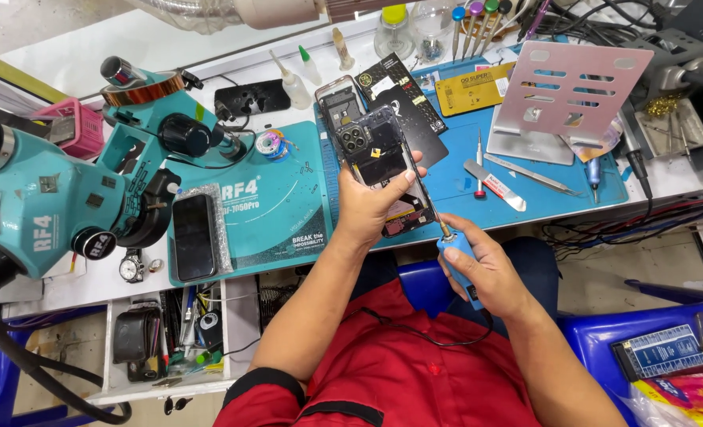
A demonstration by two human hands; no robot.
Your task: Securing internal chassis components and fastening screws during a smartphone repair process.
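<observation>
Closest to me, my right hand (486,273) is wrapped around the blue handle of a slim electric screwdriver (452,247), its thin metal bit angled up into the opened smartphone with its back cover off (379,170). My left hand (371,207) grips that phone from below, thumb across its lower half, holding it tilted above the edge of the blue work mat (525,190). Its camera cluster and inner board lie bare, so I judge the opening done and the screw work under way; how many screws remain I cannot tell. A dark intact phone (194,236) rests on the teal microscope base mat (280,213), and metal pry tools (498,186) lie well apart on the blue mat.
</observation>
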